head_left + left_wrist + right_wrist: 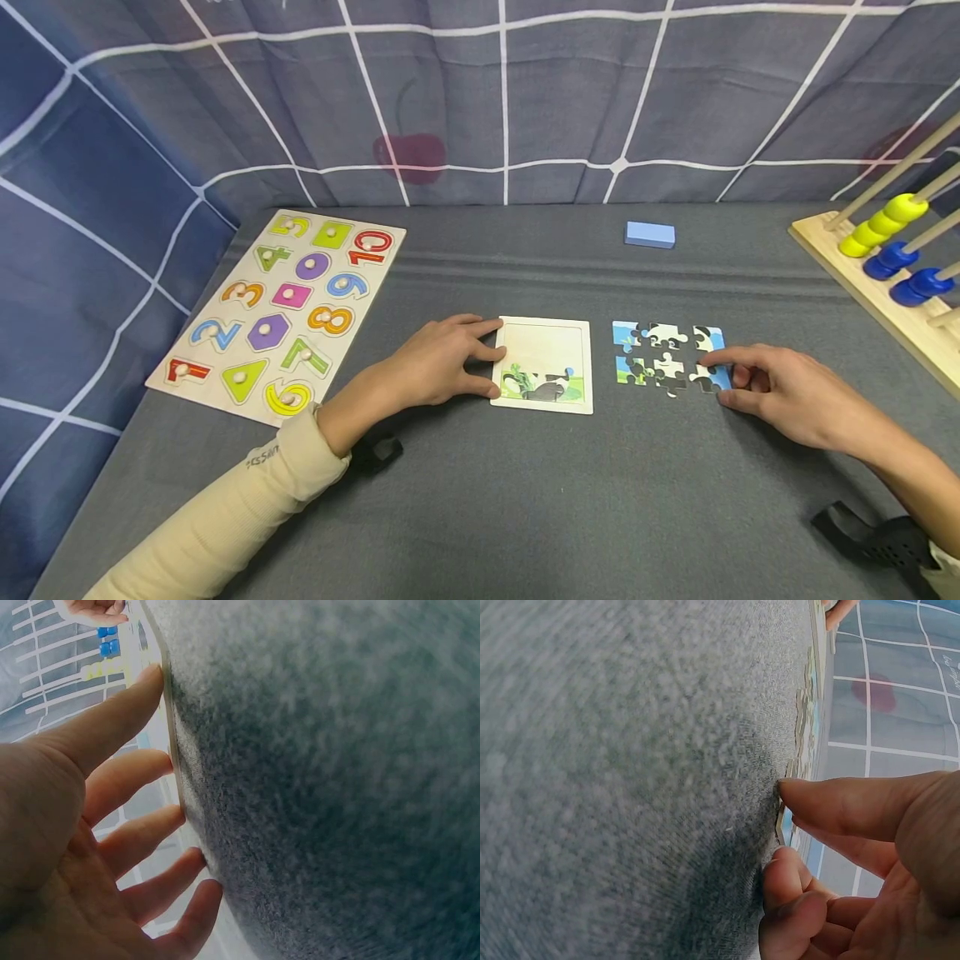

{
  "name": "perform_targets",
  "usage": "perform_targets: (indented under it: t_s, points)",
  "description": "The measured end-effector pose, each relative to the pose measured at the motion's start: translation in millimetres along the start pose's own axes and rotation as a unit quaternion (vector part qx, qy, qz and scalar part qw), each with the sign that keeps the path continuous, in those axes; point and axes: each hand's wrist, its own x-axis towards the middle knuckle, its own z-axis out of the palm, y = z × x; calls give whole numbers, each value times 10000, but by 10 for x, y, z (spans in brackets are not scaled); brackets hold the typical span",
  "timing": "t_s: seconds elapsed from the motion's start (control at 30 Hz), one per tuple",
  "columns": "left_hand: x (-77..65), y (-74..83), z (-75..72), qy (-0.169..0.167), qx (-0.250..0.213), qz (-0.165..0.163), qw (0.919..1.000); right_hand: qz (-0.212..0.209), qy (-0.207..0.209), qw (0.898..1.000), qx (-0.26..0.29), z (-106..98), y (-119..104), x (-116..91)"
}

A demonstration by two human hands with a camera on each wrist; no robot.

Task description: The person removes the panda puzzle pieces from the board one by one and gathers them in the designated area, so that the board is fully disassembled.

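Observation:
My left hand (438,362) rests at the left side of a square puzzle tray (543,322), its spread fingertips along the edge. Panda puzzle pieces (546,386) fill the bottom row of the tray; the board above them is bare. To the tray's right lie several loose puzzle pieces (667,335) in two rows, with panda faces, blue sky and green. At the lower right of that group, my right hand (787,392) pinches a blue, black and white puzzle piece (722,377) between thumb and index finger, its other fingers curled under. In the right wrist view, the thumb (855,806) meets the piece's edge.
A wooden number and shape board (352,321) with knobbed pieces lies at the left, close to my left forearm. A blue block (649,235) sits near the back. The wooden bead abacus (825,237) stands at the right edge, and a checked cloth (562,100) hangs behind.

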Motion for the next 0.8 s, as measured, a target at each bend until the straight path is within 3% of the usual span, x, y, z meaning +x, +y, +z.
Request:
perform_targets:
  t_s: [0.47,0.67,0.8]
  points:
    - [-19,-4,-6,52,-19,25,10000,90,-8,10000,5,-7,-24,20]
    - [-18,-6,-11,16,-20,-45,10000,48,163,9998,-88,-23,-151,33]
    - [-6,-2,-11,-8,19,-59,10000,-171,207,9993,243,19,-290,65]
